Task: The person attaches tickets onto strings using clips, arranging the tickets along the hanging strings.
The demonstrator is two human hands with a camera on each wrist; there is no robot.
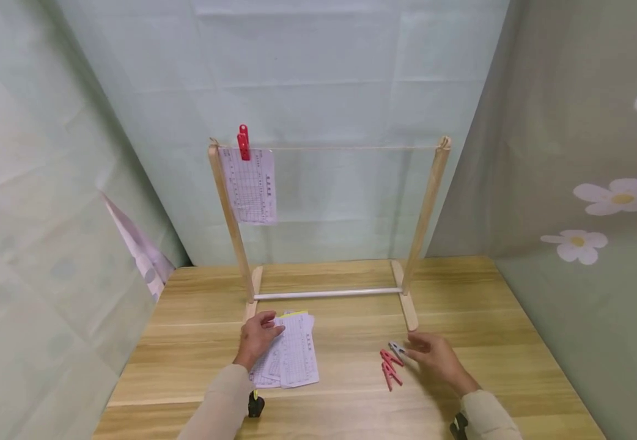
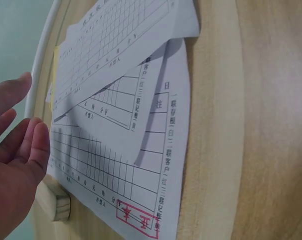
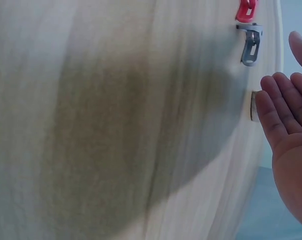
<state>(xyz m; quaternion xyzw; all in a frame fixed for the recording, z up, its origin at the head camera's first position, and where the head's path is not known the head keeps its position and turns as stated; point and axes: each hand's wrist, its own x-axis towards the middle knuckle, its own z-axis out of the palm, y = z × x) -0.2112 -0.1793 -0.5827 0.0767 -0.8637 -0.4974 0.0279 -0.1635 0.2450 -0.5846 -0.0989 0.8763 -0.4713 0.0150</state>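
My left hand [image 1: 258, 339] hovers at the left edge of several overlapping printed paper slips [image 1: 299, 357], its fingers loosely bent with nothing between them. In the left wrist view the slips [image 2: 111, 145] fan out beside that hand [image 2: 16, 160], and one bears a red stamp. Close to a grey clothespin [image 1: 397, 350] is my right hand [image 1: 438, 357], thumb and fingers apart. Two red clothespins [image 1: 390, 374] lie just left of the grey one. The right wrist view shows the relaxed right hand [image 3: 291, 120] holding nothing, with the grey clothespin [image 3: 251, 47] beyond its fingertips.
Behind the slips stands a wooden frame [image 1: 426, 208] with a string [image 1: 346, 148] across its top and a white bar [image 1: 329, 294] low down. A red clip [image 1: 244, 146] holds one printed slip [image 1: 254, 195] at the string's left end. Cloth walls surround the wooden table [image 1: 351, 409].
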